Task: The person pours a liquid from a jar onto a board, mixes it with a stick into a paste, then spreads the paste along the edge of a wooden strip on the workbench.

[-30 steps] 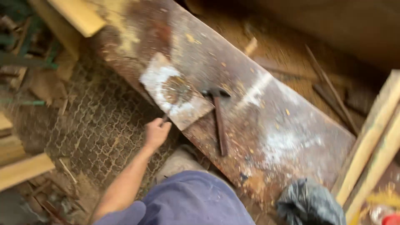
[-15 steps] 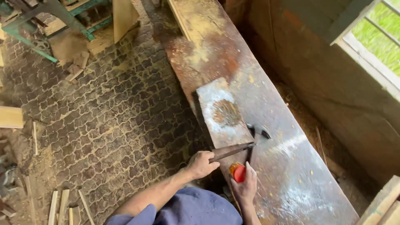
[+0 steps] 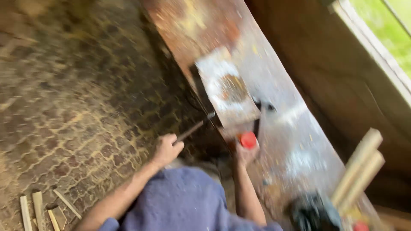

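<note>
The picture is motion-blurred. My left hand (image 3: 167, 149) is closed around a thin dark rod-like tool (image 3: 195, 127) that slants up toward the edge of the long worn workbench board (image 3: 282, 72). My right hand (image 3: 245, 155) holds a small red object (image 3: 248, 140) against the near end of a whitish, stained small board (image 3: 227, 92) lying on the bench. A dark hammer-like shape (image 3: 262, 107) lies just right of that board; I cannot make it out clearly. My blue sleeve and shirt fill the bottom of the view.
A cobbled floor (image 3: 77, 94) spreads to the left, with several short wood strips (image 3: 40, 209) at the bottom left. Pale wooden slats (image 3: 359, 171) lean at the right above a black bag (image 3: 312, 214). A window (image 3: 381, 30) is at the top right.
My left hand has drawn back off the bench edge toward the left with the thin tool. My right hand with the red object has stayed by the small board. The view has swung and blurred.
</note>
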